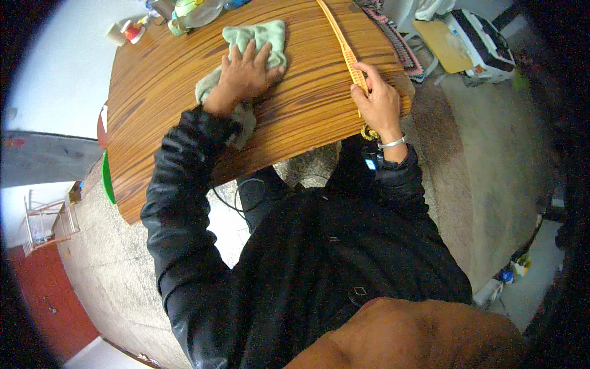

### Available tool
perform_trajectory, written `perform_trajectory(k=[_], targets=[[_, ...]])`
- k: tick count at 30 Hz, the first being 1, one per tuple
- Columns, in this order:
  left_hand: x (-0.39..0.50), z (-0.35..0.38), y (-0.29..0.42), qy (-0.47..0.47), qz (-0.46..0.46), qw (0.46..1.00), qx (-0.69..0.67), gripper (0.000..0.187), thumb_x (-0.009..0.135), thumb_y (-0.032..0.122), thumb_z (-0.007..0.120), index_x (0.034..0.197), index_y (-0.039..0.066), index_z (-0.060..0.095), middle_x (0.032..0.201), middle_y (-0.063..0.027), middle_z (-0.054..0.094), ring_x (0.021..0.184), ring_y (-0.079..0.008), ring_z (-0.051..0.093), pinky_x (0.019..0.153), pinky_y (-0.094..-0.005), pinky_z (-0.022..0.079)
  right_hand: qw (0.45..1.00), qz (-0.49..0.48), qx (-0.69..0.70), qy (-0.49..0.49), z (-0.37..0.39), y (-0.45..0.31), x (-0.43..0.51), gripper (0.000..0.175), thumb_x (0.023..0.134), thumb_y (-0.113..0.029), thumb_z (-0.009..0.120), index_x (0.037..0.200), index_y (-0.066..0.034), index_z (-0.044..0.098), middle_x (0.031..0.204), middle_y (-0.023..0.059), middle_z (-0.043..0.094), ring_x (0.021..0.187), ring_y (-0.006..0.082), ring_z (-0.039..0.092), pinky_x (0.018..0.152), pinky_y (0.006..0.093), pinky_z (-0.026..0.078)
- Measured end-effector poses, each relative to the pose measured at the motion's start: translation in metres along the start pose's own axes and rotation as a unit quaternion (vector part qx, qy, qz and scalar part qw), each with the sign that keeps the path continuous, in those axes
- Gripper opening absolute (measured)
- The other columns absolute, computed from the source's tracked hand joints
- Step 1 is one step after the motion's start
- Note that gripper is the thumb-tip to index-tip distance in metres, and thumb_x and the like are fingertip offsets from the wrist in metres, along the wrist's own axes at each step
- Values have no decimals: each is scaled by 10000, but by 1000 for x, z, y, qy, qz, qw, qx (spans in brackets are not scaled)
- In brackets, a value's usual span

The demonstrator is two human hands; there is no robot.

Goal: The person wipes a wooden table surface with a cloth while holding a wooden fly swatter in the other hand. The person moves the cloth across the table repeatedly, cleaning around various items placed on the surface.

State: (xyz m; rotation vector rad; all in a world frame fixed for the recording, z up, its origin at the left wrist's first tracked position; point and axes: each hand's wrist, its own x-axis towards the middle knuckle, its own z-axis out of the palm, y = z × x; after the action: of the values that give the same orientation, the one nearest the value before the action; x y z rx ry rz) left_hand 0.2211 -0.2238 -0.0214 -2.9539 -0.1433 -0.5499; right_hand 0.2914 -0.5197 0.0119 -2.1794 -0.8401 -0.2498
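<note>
My left hand (246, 71) lies flat with its fingers spread on a pale green cloth (258, 34), pressing it against the wood-grain table top (184, 92). Part of the cloth shows beside and behind my wrist. Near the table's right edge, my right hand (379, 99) grips an orange plastic stick-like tool with a slotted section (349, 57). The tool's thin far part runs away from me across the table and leaves the picture at the top. A yellow and black cord loop (368, 132) hangs by my right wrist.
At the table's far left stand a clear container with a green lid (198, 14) and a red and white cup (132, 32). A striped woven textile (396, 41) lies along the right edge. Beyond it is a white and black appliance (484, 44). A green round edge (107, 177) shows at left.
</note>
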Motion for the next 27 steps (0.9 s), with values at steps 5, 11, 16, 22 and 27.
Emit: perform_trajectory(k=[5, 11, 16, 22, 27], targets=[[-74, -44, 14, -74, -2, 997, -25, 735, 900, 654, 406, 1463, 184, 356, 1500, -209, 328, 1343, -516, 287, 1049, -650, 269, 1000, -12, 6, 9, 0, 1, -1, 387, 828, -218, 619, 1208, -188, 551, 882, 177, 677, 776, 416, 641, 685, 502, 504], [-143, -99, 27, -156, -21, 987, -31, 713, 923, 576, 440, 1491, 167, 304, 1524, -210, 273, 1370, -509, 229, 1085, -611, 233, 999, 25, 8, -20, 1, 3, 0, 392, 832, -226, 615, 1217, -189, 554, 842, 195, 669, 763, 418, 640, 687, 503, 503], [-175, -121, 26, -243, -81, 966, -39, 737, 925, 566, 452, 1512, 174, 240, 1548, -225, 195, 1394, -528, 158, 1098, -638, 190, 1000, 7, 15, -3, 3, 5, 0, 390, 830, -216, 621, 1214, -193, 559, 821, 195, 667, 752, 417, 639, 666, 502, 501], [-155, -109, 8, -239, -76, 967, -53, 744, 922, 543, 484, 1515, 173, 228, 1549, -244, 172, 1369, -566, 177, 1088, -635, 221, 1000, 2, 4, -10, 0, 2, -1, 385, 829, -209, 633, 1207, -186, 560, 786, 181, 659, 734, 408, 636, 651, 492, 497], [-104, -84, -15, -264, -99, 959, -41, 755, 922, 587, 455, 1522, 208, 197, 1557, -229, 164, 1377, -567, 149, 1110, -623, 194, 1000, -4, 11, -3, -1, 0, 1, 388, 834, -203, 634, 1214, -184, 558, 811, 166, 663, 724, 395, 637, 636, 476, 493]])
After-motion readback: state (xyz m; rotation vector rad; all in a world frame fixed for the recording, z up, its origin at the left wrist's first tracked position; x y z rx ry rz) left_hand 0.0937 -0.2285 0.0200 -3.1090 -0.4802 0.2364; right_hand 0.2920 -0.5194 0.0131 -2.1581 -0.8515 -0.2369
